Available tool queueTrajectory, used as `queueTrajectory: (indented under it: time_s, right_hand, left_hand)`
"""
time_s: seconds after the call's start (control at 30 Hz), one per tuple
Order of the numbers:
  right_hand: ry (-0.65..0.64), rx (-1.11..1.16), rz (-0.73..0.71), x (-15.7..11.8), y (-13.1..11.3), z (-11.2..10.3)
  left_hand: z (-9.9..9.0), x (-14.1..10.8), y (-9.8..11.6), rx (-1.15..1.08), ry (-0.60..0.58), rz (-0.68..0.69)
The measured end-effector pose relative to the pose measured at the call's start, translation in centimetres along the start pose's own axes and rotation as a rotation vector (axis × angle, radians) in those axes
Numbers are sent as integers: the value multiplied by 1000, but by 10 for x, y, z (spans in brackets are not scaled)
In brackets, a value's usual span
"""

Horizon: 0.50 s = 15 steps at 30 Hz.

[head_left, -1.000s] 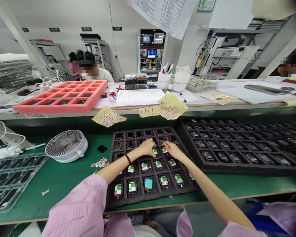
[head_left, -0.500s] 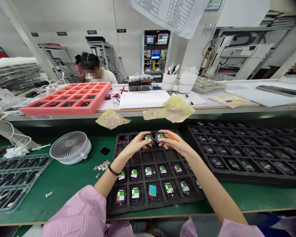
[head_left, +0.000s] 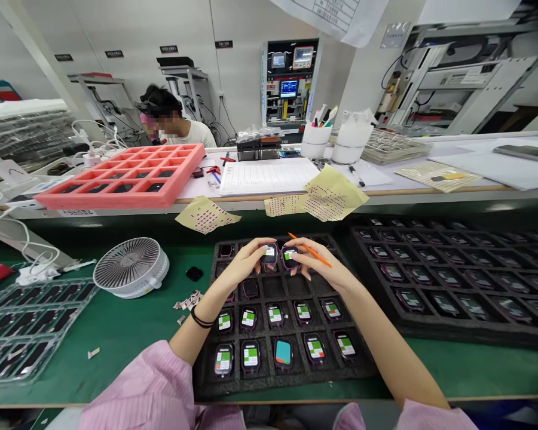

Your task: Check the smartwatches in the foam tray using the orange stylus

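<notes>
My left hand (head_left: 248, 263) is shut on a smartwatch (head_left: 269, 254) with a dark case and a small green-and-white label on its screen. My right hand (head_left: 320, 266) pinches a matching smartwatch (head_left: 290, 258) beside it, along with a thin orange stick (head_left: 316, 254). Both hands are over the far rows of a black foam tray (head_left: 206, 382). Several labelled smartwatches sit in its near cells, among them one with a teal screen (head_left: 283, 353). The cells under my hands are partly hidden.
A second black foam tray (head_left: 448, 280) of watches lies to the right. A white fan (head_left: 131, 267) and clear plastic trays (head_left: 36, 316) are on the left of the green bench. Beyond stand a red foam tray (head_left: 121, 185), yellow sticker sheets (head_left: 336, 194) and a seated person (head_left: 174, 122).
Both hands have moved from resting on watches in the tray to holding one watch each, raised and close together. The view has shifted slightly, and the orange stick now shows more.
</notes>
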State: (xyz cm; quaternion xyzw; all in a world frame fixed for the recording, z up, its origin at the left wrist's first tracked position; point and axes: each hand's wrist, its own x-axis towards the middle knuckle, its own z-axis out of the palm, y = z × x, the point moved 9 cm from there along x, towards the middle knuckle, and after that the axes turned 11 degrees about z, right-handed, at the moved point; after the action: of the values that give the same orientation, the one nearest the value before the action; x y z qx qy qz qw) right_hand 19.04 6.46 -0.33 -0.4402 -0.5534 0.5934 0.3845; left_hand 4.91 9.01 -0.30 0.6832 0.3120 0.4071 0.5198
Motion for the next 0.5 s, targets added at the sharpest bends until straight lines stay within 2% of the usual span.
queueTrajectory:
  time_s: [0.27, 0.5]
  right_hand:
    - [23, -2, -11, -2, -1, -2]
    - [109, -3, -9, -1, -3, -6]
  left_hand:
    - [4, -3, 5, 20, -49, 12]
    - [1, -3, 6, 56, 0, 12]
